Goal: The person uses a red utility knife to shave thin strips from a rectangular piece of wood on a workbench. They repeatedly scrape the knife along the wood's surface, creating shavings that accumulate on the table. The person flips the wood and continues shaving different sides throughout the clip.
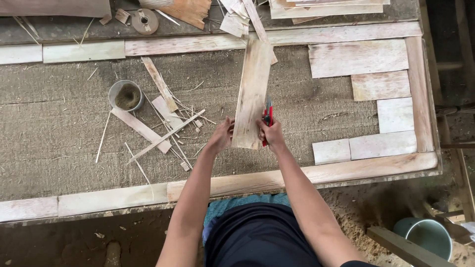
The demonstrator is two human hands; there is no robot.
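My left hand (221, 135) grips the lower left edge of a long pale strip of wood veneer (252, 91), held upright over the board. Against the strip's right edge, my right hand (271, 134) holds a red utility knife (267, 117), blade pointing up along the edge. Beneath lies a large brown fibre board (64, 128) framed by pale veneer strips (114, 198).
A small round tin of brown paste (126, 95) sits at the left, beside loose offcuts and slivers (163, 123). Pale veneer pieces (381, 85) are laid at the right end. A tape roll (144, 21) and stacked veneer (321, 7) lie at the far edge. A bucket (426, 236) stands on the floor.
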